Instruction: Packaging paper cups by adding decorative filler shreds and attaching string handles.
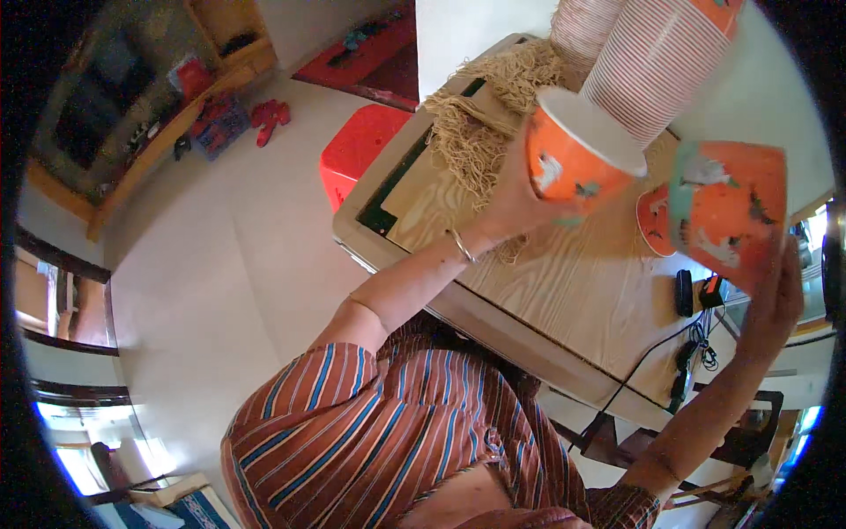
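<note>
My left hand is closed round the lower side of an orange paper bowl printed with white birds; its white open mouth faces up and away. Off to the right, my right hand grips a second orange paper bowl by its edge, tilted above the table; some fingers are hidden behind it. Between the two, a third orange bowl is partly covered by the one in my right hand. Beyond them rises a tall nested stack of paper bowls, its rims making thin red and white bands.
A heap of tan noodle-like strands lies on the wooden tabletop. Behind stands another bowl stack. Black cables and an adapter sit at the right edge. A red stool is beside the table's left side.
</note>
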{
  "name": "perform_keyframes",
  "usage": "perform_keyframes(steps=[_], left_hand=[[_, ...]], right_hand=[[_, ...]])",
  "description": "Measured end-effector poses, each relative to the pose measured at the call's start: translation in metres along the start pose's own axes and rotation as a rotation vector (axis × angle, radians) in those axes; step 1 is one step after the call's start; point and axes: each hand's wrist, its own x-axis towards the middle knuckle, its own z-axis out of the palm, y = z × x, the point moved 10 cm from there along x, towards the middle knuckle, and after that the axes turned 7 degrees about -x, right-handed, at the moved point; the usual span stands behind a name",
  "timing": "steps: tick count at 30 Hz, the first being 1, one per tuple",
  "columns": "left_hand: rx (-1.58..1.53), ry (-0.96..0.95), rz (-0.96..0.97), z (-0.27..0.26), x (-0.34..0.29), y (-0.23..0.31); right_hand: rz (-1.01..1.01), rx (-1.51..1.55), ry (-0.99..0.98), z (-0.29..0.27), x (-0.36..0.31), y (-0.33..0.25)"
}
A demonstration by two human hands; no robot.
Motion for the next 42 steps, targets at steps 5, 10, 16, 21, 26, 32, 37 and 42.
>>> perform_keyframes(steps=[5,10,16,21,26,32,37,42], left_hand=[[0.102,0.097,-0.005,-0.019,0.019,-0.015],[-0.028,0.088,-0.071,0.009,0.016,-0.028],[-0.052,0.024,-0.083,0.067,-0.013,-0.062],[0.112,0.019,-0.218,0.078,-0.033,-0.111],[0.723,0.062,-0.223,0.077,-0.031,-0.129],[0.702,0.033,-0.127,0.070,-0.023,-0.130],[0.513,-0.037,-0.088,0.073,-0.013,-0.107],[0.636,-0.034,-0.024,0.063,-0.023,-0.087]], right_hand=[[0.163,0.350,-0.210,0.047,-0.022,-0.013],[0.061,0.348,-0.157,0.052,-0.026,0.000],[0.147,0.148,-0.207,0.051,-0.040,0.032],[0.008,-0.068,-0.079,0.036,-0.058,0.025],[-0.054,0.075,-0.213,0.049,-0.062,-0.006],[-0.147,0.154,-0.378,0.073,-0.070,-0.024],[-0.140,0.173,-0.505,0.088,-0.083,-0.025],[-0.154,0.213,-0.584,0.103,-0.095,-0.026]])
